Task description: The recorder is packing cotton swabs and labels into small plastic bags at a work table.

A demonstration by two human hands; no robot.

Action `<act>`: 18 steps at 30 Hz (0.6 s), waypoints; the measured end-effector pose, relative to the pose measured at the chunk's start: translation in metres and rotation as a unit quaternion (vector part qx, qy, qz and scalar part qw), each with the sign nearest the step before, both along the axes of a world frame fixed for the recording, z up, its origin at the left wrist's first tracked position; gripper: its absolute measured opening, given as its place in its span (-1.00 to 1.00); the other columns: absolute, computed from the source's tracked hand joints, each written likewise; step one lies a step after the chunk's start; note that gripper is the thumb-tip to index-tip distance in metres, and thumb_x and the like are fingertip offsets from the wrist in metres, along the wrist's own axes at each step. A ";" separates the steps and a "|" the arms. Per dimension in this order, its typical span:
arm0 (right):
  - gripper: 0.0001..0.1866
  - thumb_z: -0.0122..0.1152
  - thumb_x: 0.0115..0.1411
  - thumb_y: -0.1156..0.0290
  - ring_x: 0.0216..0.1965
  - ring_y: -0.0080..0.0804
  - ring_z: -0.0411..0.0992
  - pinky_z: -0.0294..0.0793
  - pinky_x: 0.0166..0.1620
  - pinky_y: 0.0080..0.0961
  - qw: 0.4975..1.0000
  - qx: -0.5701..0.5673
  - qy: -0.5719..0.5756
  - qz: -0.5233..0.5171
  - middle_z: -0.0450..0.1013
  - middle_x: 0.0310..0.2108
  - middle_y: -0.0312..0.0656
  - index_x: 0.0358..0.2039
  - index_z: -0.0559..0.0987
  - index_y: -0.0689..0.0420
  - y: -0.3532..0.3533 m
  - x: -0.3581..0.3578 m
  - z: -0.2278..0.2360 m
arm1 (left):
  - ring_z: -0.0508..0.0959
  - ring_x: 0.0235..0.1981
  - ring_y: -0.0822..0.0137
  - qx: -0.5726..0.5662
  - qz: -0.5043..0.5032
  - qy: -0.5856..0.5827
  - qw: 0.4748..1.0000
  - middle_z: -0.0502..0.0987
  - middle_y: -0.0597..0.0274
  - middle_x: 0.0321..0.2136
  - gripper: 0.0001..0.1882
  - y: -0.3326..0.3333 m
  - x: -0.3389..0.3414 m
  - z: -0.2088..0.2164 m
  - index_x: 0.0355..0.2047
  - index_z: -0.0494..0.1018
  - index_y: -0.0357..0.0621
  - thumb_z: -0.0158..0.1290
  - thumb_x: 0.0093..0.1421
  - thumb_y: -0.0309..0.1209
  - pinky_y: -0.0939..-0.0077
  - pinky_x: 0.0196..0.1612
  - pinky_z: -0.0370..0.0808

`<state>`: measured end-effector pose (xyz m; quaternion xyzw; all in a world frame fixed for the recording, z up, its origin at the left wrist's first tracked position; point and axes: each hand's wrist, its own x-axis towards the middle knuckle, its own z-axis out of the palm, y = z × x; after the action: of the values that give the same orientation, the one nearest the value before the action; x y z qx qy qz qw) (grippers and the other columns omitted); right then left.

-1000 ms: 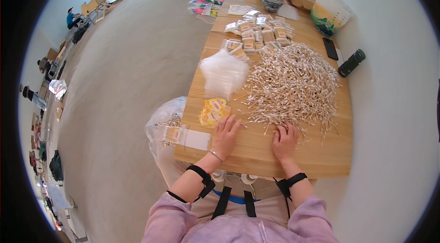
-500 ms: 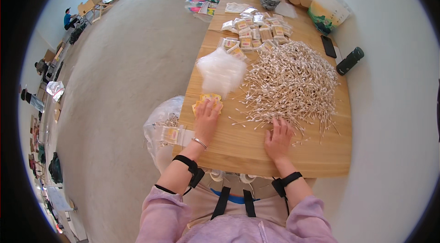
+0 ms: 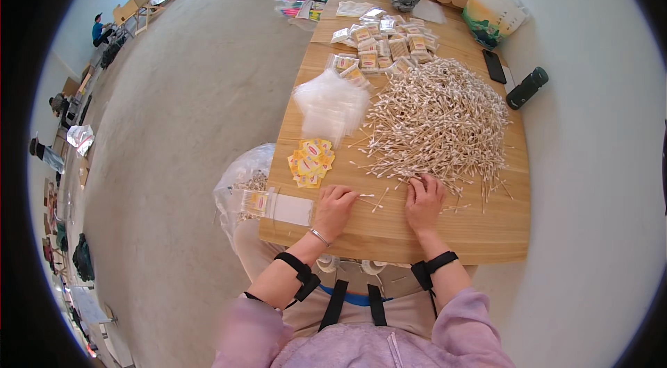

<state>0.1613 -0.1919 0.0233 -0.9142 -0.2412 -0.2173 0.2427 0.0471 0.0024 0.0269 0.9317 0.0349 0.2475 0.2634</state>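
Note:
My left hand (image 3: 335, 210) rests low over the table's near part, its fingers curled together. Its fingertips are beside a few loose cotton swabs (image 3: 376, 199); what it holds, if anything, is hidden. At the near edge of a big heap of cotton swabs (image 3: 441, 125), my right hand (image 3: 425, 205) has its fingers bent down and closed on swabs there. Yellow printed cards (image 3: 311, 162) lie in a loose pile ahead of my left hand. A clear packet of swabs (image 3: 255, 202) and a white flat piece (image 3: 293, 210) lie at the table's left edge.
Clear plastic bags (image 3: 332, 105) are stacked left of the heap, with many filled swab packets (image 3: 382, 45) behind. A black bottle (image 3: 527, 88) and phone (image 3: 494, 67) lie along the right wall. A plastic sack (image 3: 240, 172) hangs beside the left edge.
My left hand has left the yellow cards and come nearer and rightward, uncovering them and the white piece. My right hand's fingers have bent inward at the heap's edge.

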 end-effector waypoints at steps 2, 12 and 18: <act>-0.78 0.20 0.02 0.34 -0.02 -0.22 0.24 0.12 0.11 -0.17 0.999 -0.007 -0.001 0.033 0.37 -0.14 -0.25 -0.27 0.56 0.02 0.008 -0.010 0.011 | 0.44 -0.23 0.19 -0.026 0.001 0.004 1.000 0.50 0.26 -0.37 -0.85 0.000 -0.004 0.000 -0.34 0.55 -0.06 0.11 0.03 -0.49 0.34 -0.16 0.37; -0.71 0.13 0.05 0.33 -0.01 -0.23 0.24 0.09 0.14 -0.19 0.987 -0.042 0.016 0.156 0.36 -0.14 -0.27 -0.18 0.54 0.03 0.044 -0.018 0.013 | 0.44 -0.20 0.15 -0.046 0.047 -0.016 0.998 0.48 0.18 -0.31 -0.83 -0.020 -0.009 0.010 -0.30 0.52 -0.11 0.11 0.04 -0.49 0.30 -0.10 0.36; -0.76 0.18 0.03 0.37 -0.05 -0.29 0.26 0.11 0.09 -0.21 0.985 -0.076 0.046 0.146 0.41 -0.17 -0.33 -0.23 0.56 -0.01 0.069 0.008 0.017 | 0.43 -0.17 0.12 -0.056 -0.012 0.024 0.998 0.45 0.18 -0.25 -0.76 -0.007 -0.017 -0.016 -0.26 0.50 -0.09 0.15 0.01 -0.44 0.28 -0.04 0.33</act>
<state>0.1697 -0.1234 0.0407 -0.8940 -0.3761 -0.1186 0.2127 0.0306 -0.0049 0.0114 0.9216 0.0437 0.2200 0.3169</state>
